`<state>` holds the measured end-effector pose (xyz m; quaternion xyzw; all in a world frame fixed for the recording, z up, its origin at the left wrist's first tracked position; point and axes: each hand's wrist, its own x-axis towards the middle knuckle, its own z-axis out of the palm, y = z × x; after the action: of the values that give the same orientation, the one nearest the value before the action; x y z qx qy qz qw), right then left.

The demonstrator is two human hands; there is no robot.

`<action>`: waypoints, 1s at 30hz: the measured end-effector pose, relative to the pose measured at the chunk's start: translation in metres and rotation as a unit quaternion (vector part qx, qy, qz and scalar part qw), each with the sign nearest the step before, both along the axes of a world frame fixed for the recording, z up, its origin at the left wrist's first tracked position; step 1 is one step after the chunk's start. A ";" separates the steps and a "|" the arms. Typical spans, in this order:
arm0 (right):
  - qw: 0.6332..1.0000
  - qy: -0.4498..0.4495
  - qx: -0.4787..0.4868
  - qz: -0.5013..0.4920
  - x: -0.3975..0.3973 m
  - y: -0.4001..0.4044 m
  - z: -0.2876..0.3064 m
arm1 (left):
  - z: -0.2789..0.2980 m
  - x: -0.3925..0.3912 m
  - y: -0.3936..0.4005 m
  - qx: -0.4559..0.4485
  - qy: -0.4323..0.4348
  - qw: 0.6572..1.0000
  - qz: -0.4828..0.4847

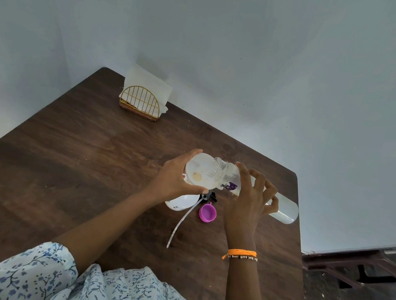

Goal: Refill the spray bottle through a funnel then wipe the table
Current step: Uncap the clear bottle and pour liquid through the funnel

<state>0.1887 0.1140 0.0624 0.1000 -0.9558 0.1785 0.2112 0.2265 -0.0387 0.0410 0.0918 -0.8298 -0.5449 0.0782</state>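
Note:
My left hand (174, 180) grips the rim of a white funnel (200, 171) that sits on the white spray bottle (181, 203); the hand and funnel hide most of that bottle. A clear refill bottle (282, 211) with a purple label is held in my right hand (250, 200), tipped nearly level, its open threaded mouth over the funnel bowl. The black spray head (210, 196) with its long white tube (182, 222) lies on the brown table (71, 162) just in front of the funnel. A purple cap (207, 213) lies next to it.
A gold wire napkin holder (140, 104) stuffed with white tissues stands at the table's far corner by the wall. The table's right edge runs close to the refill bottle's base. Dark floor and a wooden frame (349, 266) lie to the right.

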 end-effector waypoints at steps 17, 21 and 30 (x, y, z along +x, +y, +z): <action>1.000 0.005 0.015 -0.005 0.001 0.001 0.001 | 0.002 0.001 0.000 -0.007 -0.006 1.000 -0.001; 1.000 0.003 0.015 -0.008 0.000 0.001 0.001 | 0.002 0.001 0.000 -0.005 -0.005 1.000 -0.001; 1.000 0.006 0.020 -0.008 -0.001 0.001 0.000 | 0.004 0.002 0.000 -0.010 0.000 1.000 -0.002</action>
<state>0.1881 0.1155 0.0627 0.0974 -0.9586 0.1574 0.2165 0.2281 -0.0386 0.0446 0.0894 -0.8351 -0.5371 0.0778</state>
